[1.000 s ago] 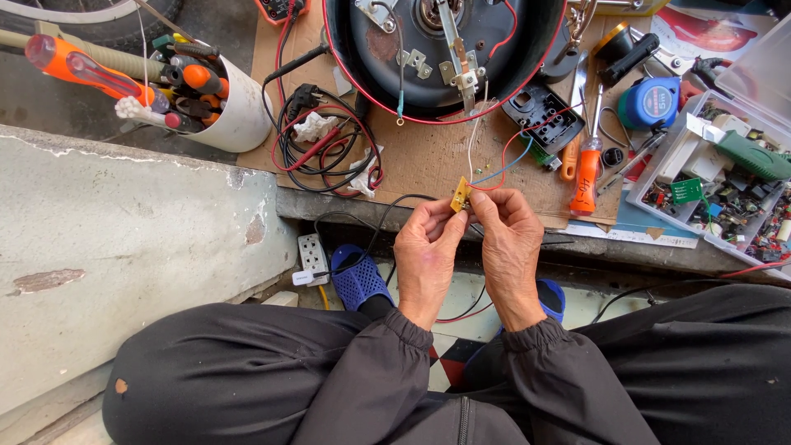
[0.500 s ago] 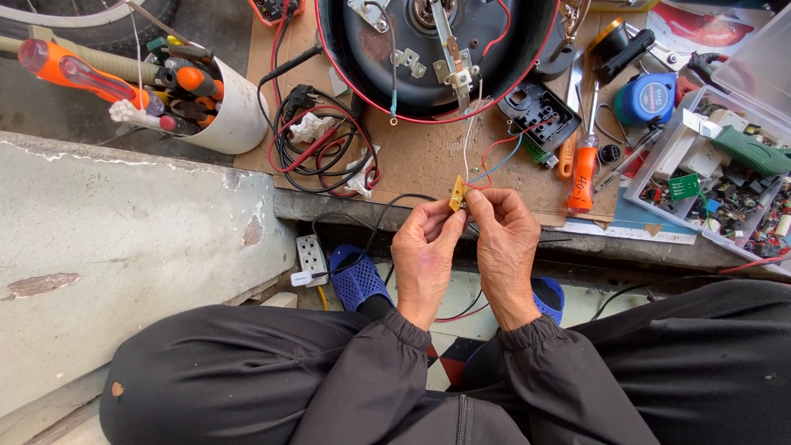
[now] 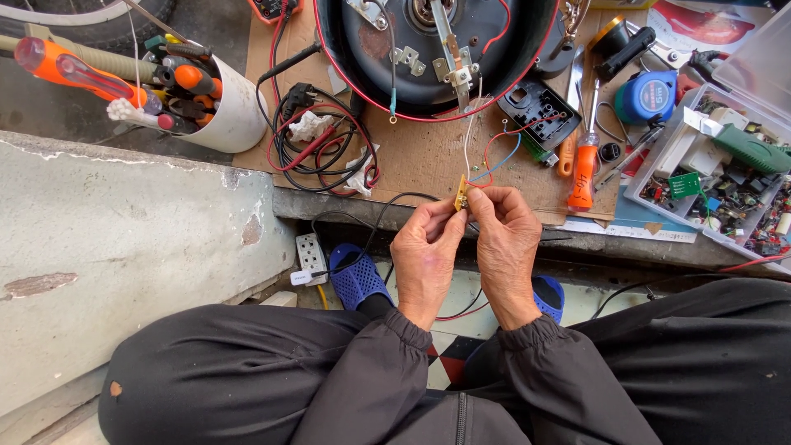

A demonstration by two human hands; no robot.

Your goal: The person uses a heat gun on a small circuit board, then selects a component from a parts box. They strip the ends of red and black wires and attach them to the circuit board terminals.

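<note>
Here, left hand (image 3: 424,251) and right hand (image 3: 504,247) pinch a small, flat yellowish circuit board (image 3: 461,194).

hands: left hand (image 3: 426,259) and right hand (image 3: 504,247) sit slightly lower in view than a second ago | board (image 3: 461,194): pinched, tilted a little more edge-on | view: drifted slightly down

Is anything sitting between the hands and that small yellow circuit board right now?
Nothing visible does. The left hand and right hand both pinch the small yellow circuit board directly, its thin wires trailing up toward the round black appliance base.
</note>
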